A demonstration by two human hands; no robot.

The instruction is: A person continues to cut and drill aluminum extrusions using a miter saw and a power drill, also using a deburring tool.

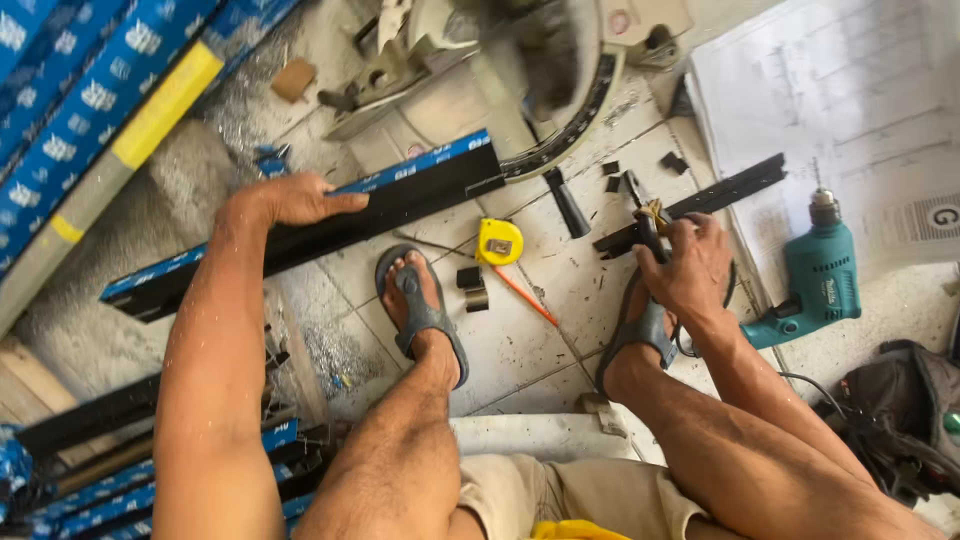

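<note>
The person sat low over a tiled floor [520,340], feet in grey sandals, with work on either side. The left hand [300,200] lay flat and open, fingers stretched along the top edge of a long black metal profile [330,225] with a blue protective film; it pressed on the bar rather than gripping it, and the bar ran slantwise from the lower left up toward the mitre saw [500,70] at the top of the view. The right hand [690,265] was curled shut around a dark-handled hand tool [645,225], probably pliers, whose head met a shorter black profile piece [700,200] lying near the right foot; exactly how the tool bit the metal could not be made out. To do such work well, it seemed wise to keep the long bar pinned firmly so it could not slide on the tiles, and to hold the tool square to the short piece, with toes clear of the sharp cut ends. A yellow tape measure [498,241] and an orange pencil [525,297] lay between the feet, small black offcuts [470,287] just beside them, and a teal electric drill [815,275] rested at the right on a sheet of drawings [850,90]. As for containers, only a dark bag [900,410] showed at the lower right, and its contents could not be told.
</note>
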